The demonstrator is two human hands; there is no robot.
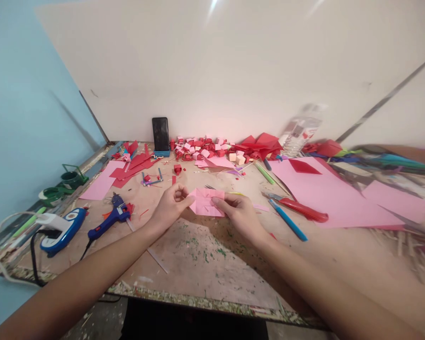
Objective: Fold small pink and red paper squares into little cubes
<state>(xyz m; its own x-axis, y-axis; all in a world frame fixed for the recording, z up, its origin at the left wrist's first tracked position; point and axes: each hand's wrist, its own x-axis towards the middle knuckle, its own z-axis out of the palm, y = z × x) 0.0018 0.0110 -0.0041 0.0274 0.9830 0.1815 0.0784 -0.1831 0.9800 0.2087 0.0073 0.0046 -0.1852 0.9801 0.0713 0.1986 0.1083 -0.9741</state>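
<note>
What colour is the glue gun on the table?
Blue, best seen in the head view.

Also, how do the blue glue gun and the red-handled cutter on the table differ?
The blue glue gun has a black cord running from it; the red-handled cutter shows none. The glue gun lies left of the hands, the cutter right of them. The glue gun has a bent, pistol-like shape, while the cutter is long and slim. Both lie on the table, and neither is held.
</note>
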